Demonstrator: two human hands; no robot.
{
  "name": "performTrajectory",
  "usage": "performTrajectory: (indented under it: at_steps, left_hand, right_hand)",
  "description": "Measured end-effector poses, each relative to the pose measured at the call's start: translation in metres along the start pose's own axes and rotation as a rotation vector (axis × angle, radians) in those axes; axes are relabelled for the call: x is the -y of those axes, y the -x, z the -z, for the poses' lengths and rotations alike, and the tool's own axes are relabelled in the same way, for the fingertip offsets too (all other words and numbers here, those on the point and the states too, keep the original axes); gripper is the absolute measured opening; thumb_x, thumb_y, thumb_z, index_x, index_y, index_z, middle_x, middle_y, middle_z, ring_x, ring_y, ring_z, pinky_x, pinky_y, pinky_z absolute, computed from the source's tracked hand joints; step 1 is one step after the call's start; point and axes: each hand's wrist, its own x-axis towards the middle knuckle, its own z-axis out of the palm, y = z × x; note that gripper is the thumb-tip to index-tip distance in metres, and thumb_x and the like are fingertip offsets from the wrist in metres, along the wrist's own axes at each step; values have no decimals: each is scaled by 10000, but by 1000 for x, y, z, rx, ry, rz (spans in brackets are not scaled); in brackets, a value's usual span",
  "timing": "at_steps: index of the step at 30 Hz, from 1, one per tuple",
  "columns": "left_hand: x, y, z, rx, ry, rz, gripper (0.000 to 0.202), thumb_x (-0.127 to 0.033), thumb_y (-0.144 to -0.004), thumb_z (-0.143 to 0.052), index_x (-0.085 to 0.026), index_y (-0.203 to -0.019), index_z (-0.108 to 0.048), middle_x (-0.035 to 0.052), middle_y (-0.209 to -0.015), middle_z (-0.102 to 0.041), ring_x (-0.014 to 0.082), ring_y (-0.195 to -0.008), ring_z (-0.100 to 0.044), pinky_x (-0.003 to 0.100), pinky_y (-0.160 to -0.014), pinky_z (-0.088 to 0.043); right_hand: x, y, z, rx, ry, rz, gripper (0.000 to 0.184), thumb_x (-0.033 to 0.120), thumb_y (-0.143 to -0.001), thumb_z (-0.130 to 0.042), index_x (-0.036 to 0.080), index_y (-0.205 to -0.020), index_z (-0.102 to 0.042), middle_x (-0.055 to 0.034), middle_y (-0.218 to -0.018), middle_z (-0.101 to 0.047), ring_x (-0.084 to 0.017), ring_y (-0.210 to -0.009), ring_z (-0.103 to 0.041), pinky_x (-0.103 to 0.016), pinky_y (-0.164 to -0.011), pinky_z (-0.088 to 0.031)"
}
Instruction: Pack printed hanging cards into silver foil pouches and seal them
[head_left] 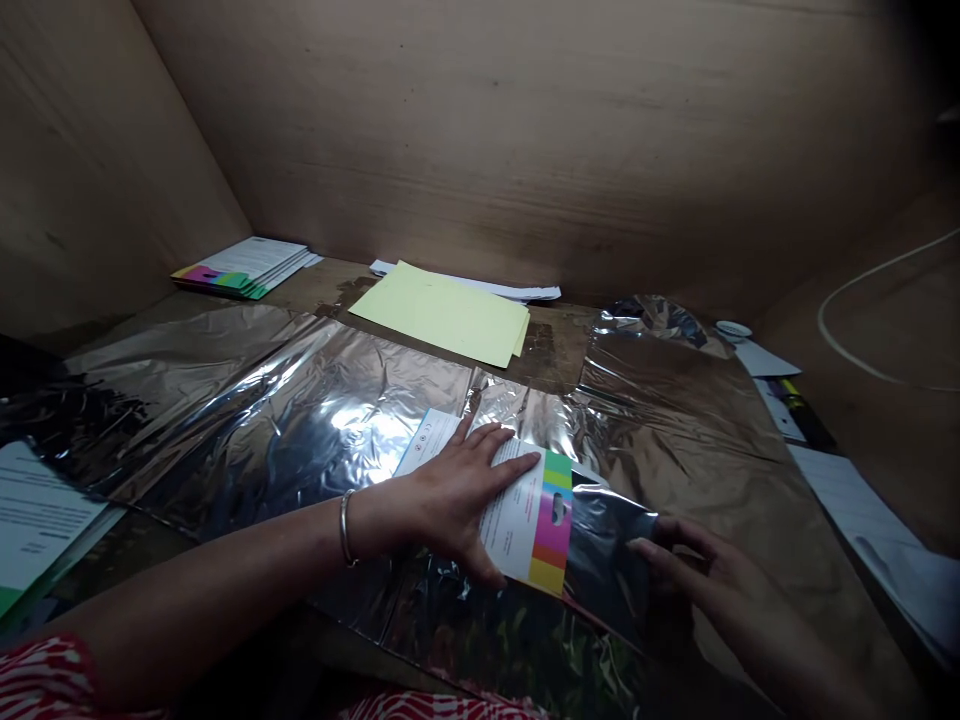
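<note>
Card (pixel 517 510) under your spread left fingers (pixel 517 467); right fingers (pixel 664 560) pinch film (pixel 607 560). Likely aligning; next needs steady press.

Dim light, white glare on film (pixel 360 412), darkened upper-right corner

two hands (pixel 457 500), one bangle (pixel 345 528), one loose card (pixel 521 520), two card stacks (pixel 259 262) and at least two yellow sheets (pixel 442 314).

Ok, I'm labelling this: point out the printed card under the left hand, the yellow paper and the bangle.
Printed card (pixel 514 512): head view, on its white face.
Yellow paper (pixel 442 314): head view, middle of the top sheet.
Bangle (pixel 344 528): head view, on its band.
</note>
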Motion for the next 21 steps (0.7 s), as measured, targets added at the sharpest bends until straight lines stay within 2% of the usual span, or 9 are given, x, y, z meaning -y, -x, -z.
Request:
performTrajectory:
  at_steps: [4, 7, 9, 10, 12, 14, 15, 17, 21]
  left_hand:
    - [-1, 1, -1, -20, 14, -9, 1310, -776, -459, -736, -242, -1524, -193, 232, -1513, -238, 457, -1409, -162, 647, -1126, -98]
    - [-2, 2, -1, -38, 21, -21, 1299, -796, -470, -720, -231, -1522, -207, 237, -1503, -248, 458, -1402, -175, 644, -1126, -104]
    - [-3, 3, -1, -51, 22, -30, 1304, -804, -466, -716, -225, -1521, -213, 239, -1497, -254, 457, -1395, -190, 639, -1126, -110]
    - [-3, 3, -1, -55, 22, -32, 1303, -805, -468, -714, -224, -1521, -213, 240, -1496, -254, 455, -1394, -194, 638, -1126, -115]
    - [-3, 3, -1, -60, 24, -33, 1297, -808, -474, -709, -223, -1521, -215, 243, -1494, -252, 452, -1394, -195, 638, -1122, -127]
    - [-3, 4, -2, -63, 22, -36, 1295, -810, -476, -707, -218, -1519, -218, 247, -1491, -255, 451, -1394, -195, 637, -1121, -131]
    - [-3, 4, -2, -64, 20, -39, 1298, -809, -473, -708, -217, -1519, -219, 247, -1489, -258, 452, -1394, -195, 637, -1123, -124]
    - [-3, 5, -3, -62, 16, -46, 1300, -805, -470, -712, -219, -1520, -216, 242, -1493, -260, 453, -1398, -187, 637, -1128, -102]
    - [-6, 5, -3, -72, 13, -59, 1287, -793, -480, -713, -215, -1518, -218, 241, -1489, -269, 445, -1403, -182, 631, -1132, -98]
  right_hand:
    - [-3, 3, 4, -7, -226, -88, 539, 323, -554, -928, 200, -986, -631, -33, -927, -695, -229, -867, -669, -306, -747, -583]
    - [-8, 12, 0, 21, -315, -171, 484, 368, -644, -883, 210, -1021, -624, 9, -764, -636, -144, -655, -620, -199, -526, -516]
    - [-10, 20, -4, 122, -321, -255, 352, 421, -704, -835, 174, -875, -653, 49, -572, -508, -68, -460, -470, -127, -371, -338]
    - [-11, 24, -7, 160, -320, -287, 329, 431, -716, -823, 164, -808, -654, 54, -530, -468, -58, -430, -433, -123, -354, -300]
    - [-9, 29, -11, 174, -330, -313, 303, 410, -707, -830, 174, -801, -665, 28, -558, -528, -95, -485, -525, -155, -423, -410]
    - [-6, 29, -14, 133, -354, -285, 320, 374, -686, -844, 196, -893, -677, -17, -706, -650, -176, -651, -647, -247, -595, -538]
    - [-5, 28, -14, 126, -367, -276, 341, 374, -684, -841, 198, -927, -678, -34, -784, -683, -200, -707, -668, -279, -644, -554]
    - [-4, 24, -13, 132, -375, -278, 349, 388, -693, -828, 187, -938, -684, -51, -856, -708, -203, -715, -673, -280, -627, -554]
    - [-5, 18, -21, 105, -357, -268, 344, 380, -670, -842, 182, -905, -686, -54, -842, -723, -218, -740, -686, -301, -658, -560]
